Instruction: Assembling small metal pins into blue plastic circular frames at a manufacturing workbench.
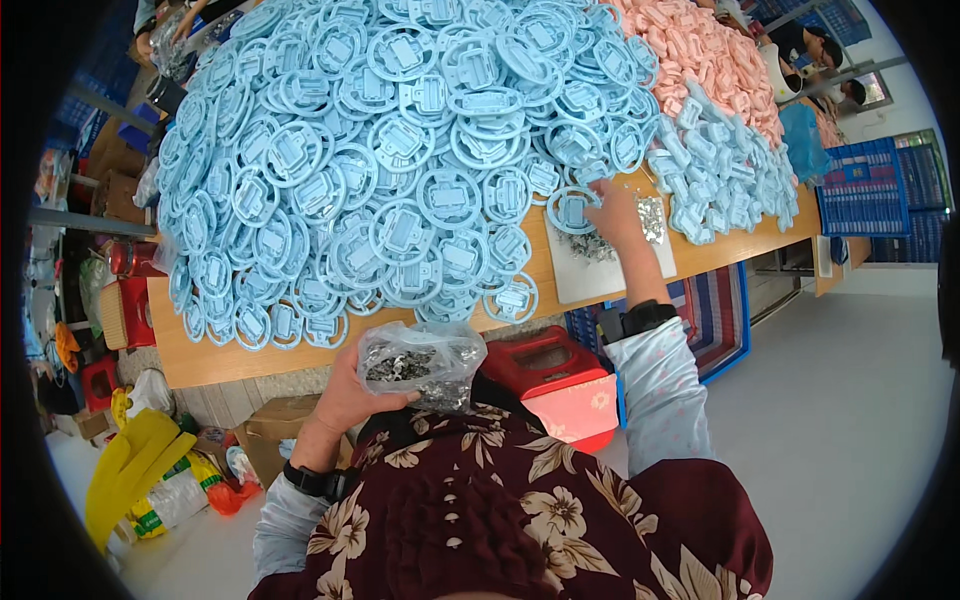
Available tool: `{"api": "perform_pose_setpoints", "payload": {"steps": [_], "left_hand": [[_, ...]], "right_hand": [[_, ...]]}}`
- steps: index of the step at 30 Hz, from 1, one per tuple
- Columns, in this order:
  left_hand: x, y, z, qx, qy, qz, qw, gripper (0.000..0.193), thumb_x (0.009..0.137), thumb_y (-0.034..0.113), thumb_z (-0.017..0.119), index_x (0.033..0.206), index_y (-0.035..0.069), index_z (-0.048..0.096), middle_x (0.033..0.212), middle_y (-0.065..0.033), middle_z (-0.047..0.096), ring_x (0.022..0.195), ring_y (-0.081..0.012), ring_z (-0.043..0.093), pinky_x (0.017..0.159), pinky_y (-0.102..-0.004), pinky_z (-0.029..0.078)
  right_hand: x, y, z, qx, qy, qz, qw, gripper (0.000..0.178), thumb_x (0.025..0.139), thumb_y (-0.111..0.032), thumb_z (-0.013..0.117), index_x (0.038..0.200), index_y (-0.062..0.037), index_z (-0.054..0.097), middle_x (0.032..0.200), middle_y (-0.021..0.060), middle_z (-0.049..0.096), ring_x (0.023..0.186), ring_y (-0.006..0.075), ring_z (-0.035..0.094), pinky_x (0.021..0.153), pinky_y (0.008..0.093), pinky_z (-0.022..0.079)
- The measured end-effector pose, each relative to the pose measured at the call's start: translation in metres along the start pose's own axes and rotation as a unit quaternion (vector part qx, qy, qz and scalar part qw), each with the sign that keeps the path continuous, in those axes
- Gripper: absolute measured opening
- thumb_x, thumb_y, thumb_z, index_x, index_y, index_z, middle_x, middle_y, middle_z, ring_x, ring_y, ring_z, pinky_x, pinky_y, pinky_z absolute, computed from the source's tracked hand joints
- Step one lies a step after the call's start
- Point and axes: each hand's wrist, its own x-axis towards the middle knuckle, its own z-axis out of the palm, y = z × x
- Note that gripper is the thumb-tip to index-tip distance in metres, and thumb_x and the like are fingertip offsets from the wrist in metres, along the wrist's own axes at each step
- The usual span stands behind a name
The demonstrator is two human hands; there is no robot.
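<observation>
My left hand (342, 398) is closed around the side of a clear plastic bag (455, 350), held in front of my body just off the table's near edge. Small shiny metal pieces (405, 368) fill its lower part. Over the table, my right hand (622, 222) has its fingers closed at the right rim of a light-blue ring-shaped plastic part (572, 210). Beneath that hand lies a white board (580, 284) with loose metal pieces (590, 247) scattered on it. The fingertips are partly hidden.
A large heap of light-blue ring parts (400, 145) covers most of the wooden table (230, 363). Smaller blue parts (720, 170) and pink parts (700, 60) are piled at right. A red bin (545, 355) and a blue-rimmed crate (745, 310) stand below. Other people work at the far corners.
</observation>
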Motion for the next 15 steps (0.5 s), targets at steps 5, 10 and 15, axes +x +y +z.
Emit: {"api": "perform_pose_setpoints", "payload": {"steps": [5, 10, 15], "left_hand": [[0.003, -0.003, -0.001, -0.012, 0.004, -0.010, 1.000, 0.082, 0.063, 0.004, 0.088, 0.136, 0.001, 0.050, 0.123, -0.0047, 0.062, 0.112, -0.0134, 0.059, 0.100, -0.0312, 0.047], [0.007, -0.001, 0.000, -0.001, -0.003, -0.013, 1.000, 0.083, 0.063, 0.004, 0.089, 0.136, 0.002, 0.050, 0.123, -0.0048, 0.061, 0.112, -0.0139, 0.059, 0.100, -0.0318, 0.047], [0.014, -0.004, 0.000, 0.007, -0.004, -0.012, 1.000, 0.082, 0.062, 0.004, 0.089, 0.135, 0.001, 0.051, 0.122, -0.0052, 0.062, 0.112, -0.0140, 0.059, 0.100, -0.0321, 0.047]], "right_hand": [[-0.028, -0.016, 0.039, -0.113, 0.021, 0.013, 0.993, 0.047, 0.073, -0.023, 0.079, 0.118, -0.0151, 0.067, 0.109, 0.0101, 0.063, 0.107, 0.0297, 0.062, 0.090, 0.0425, 0.051], [-0.040, -0.019, 0.045, -0.223, 0.070, -0.109, 0.966, 0.032, 0.075, -0.024, 0.077, 0.104, -0.0137, 0.070, 0.101, 0.0049, 0.061, 0.096, 0.0244, 0.060, 0.081, 0.0419, 0.047], [-0.044, -0.005, 0.015, -0.200, 0.202, -0.159, 0.945, 0.015, 0.079, -0.019, 0.073, 0.092, -0.0119, 0.070, 0.095, 0.0037, 0.063, 0.090, 0.0240, 0.060, 0.076, 0.0419, 0.045]]}}
